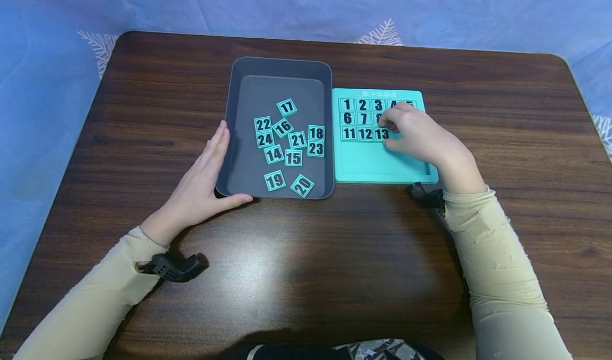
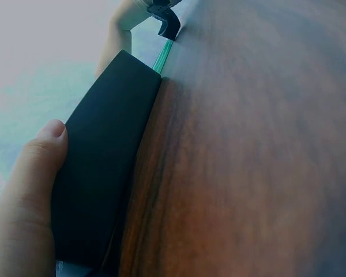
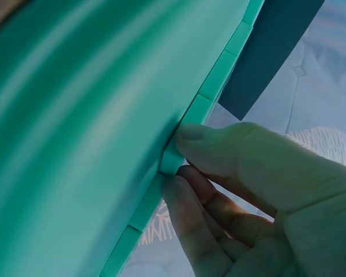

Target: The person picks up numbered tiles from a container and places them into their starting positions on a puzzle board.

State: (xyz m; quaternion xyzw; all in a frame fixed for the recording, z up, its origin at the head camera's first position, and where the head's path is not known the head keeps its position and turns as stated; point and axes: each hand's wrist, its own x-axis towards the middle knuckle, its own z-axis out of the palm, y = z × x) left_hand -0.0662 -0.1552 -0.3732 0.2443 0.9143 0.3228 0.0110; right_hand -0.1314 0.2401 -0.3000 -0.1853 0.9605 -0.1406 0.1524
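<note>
Sleeves (image 1: 502, 264) frame the tray (image 1: 268, 86); right grip (image 1: 418, 139), pinching tile 13 (image 1: 380, 134), hides neighbours (image 1: 378, 118); left (image 1: 198, 193) outstretched

Dark grey on tray (image 1: 251, 92), left; turquoise on board (image 1: 373, 163), right; black numerals on tiles (image 1: 293, 158); brown grain on table (image 1: 311, 285); white fronds on blue cloth (image 1: 268, 4).

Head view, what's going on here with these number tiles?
A person's right hand pinches the 13 tile, beside the 12 tile in the third row of the turquoise board. The left hand rests against the left side of the dark tray, its thumb at the near edge. Eleven loose tiles, numbered 14 to 24, lie in the tray. The right hand hides part of the board's upper rows.
</note>
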